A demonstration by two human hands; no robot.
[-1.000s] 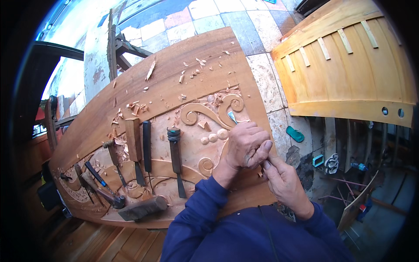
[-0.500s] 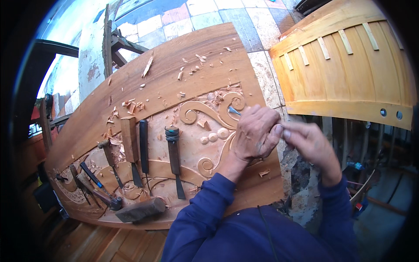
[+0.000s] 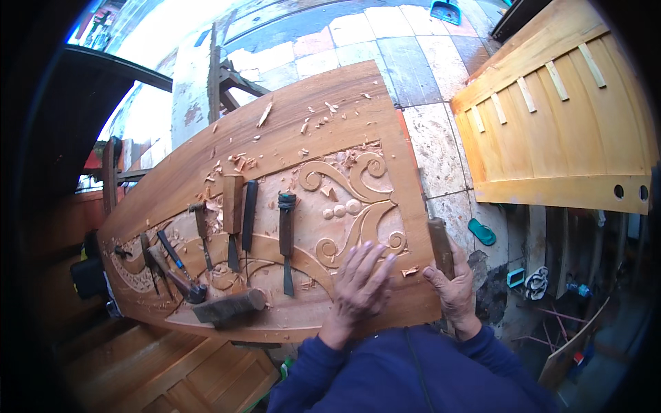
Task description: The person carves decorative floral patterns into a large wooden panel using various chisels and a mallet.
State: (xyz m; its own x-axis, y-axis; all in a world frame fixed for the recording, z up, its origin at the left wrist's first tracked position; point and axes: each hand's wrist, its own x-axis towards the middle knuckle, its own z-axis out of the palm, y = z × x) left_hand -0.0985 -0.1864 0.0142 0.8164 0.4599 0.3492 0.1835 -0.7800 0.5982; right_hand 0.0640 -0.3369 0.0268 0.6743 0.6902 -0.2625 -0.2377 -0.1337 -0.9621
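Note:
My left hand (image 3: 361, 283) hovers over the lower right part of a carved wooden panel (image 3: 275, 148), palm down, fingers spread, with nothing in it. Just off the panel's right edge, my right hand (image 3: 456, 292) is wrapped round a wooden-handled chisel (image 3: 440, 246). The brown handle points up and away from me; its blade is hidden. Raised scrolls (image 3: 368, 180) and a row of round beads (image 3: 339, 210) show on the panel ahead of my left hand. A chisel with a wrapped handle (image 3: 286, 230) lies to the left of that hand.
A wooden mallet (image 3: 231, 308) and several more chisels, one black-handled (image 3: 249, 210), lie on the panel among wood shavings (image 3: 241, 162). A pale slatted wooden piece (image 3: 551, 131) stands at the right. A green slipper (image 3: 481, 232) lies on the tiled floor.
My hands were together over the panel's right scrolls, a blade tip showing. They have parted and come nearer me. My left hand has opened; my right hand now grips the handle.

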